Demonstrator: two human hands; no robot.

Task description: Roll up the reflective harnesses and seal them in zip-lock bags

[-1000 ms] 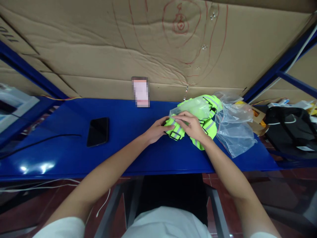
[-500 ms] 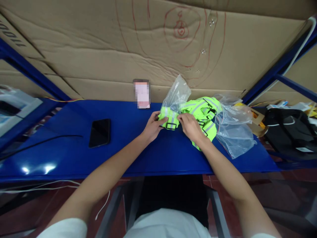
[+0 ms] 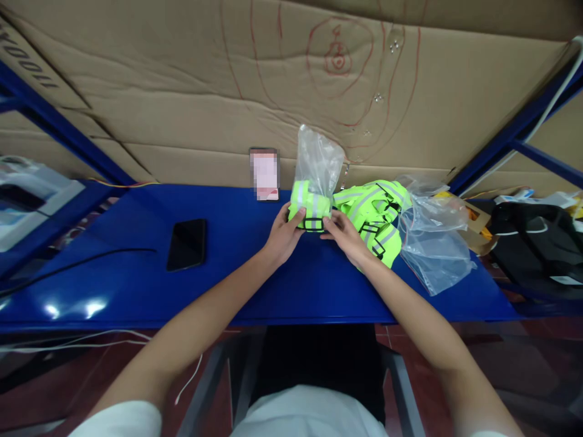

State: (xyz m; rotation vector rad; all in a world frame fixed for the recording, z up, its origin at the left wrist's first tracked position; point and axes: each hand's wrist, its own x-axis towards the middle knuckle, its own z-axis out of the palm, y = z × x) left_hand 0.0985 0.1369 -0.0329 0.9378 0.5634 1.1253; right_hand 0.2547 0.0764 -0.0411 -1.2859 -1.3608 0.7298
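Clasping a folded hi-vis vest [image 3: 311,209] from both sides with left hand [image 3: 283,233] and right hand [image 3: 342,237], holding it upright, partly sheathed in a clear plastic bag [image 3: 319,161], on the blue shelf [image 3: 136,285] beside more vests [image 3: 376,215].

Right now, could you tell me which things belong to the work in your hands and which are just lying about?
In use: left hand and right hand holding the folded vest, partly in the clear bag; vest pile; spare bags.
Lying about: black phone, black cable, black bag, card against the cardboard.
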